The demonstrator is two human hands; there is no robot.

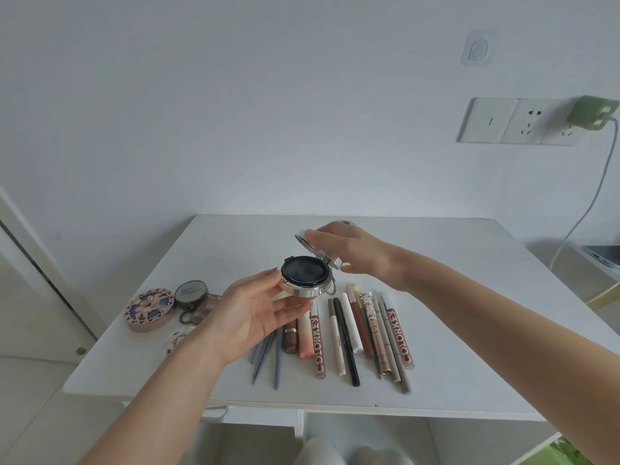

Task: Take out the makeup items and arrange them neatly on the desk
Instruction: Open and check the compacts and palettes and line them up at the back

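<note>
A round silver compact (307, 275) with a dark inner disc is held above the white desk (469, 297). My left hand (255, 313) grips its base from below and the left, fingers curled around the rim. My right hand (349, 251) holds the hinged lid (313, 248), which is swung up and open. On the desk below lie rows of pens, pencils, lip tubes and lipsticks (355, 333). A floral round case (150, 308), a small dark round jar (192, 293) and a partly hidden palette (204, 313) sit at the left.
The wall stands close behind the desk, with a switch-and-socket panel (516, 120), a green charger (593, 112) and its cable (583, 213) hanging down at the right. The desk's front edge is near my arms; shelves show beneath it.
</note>
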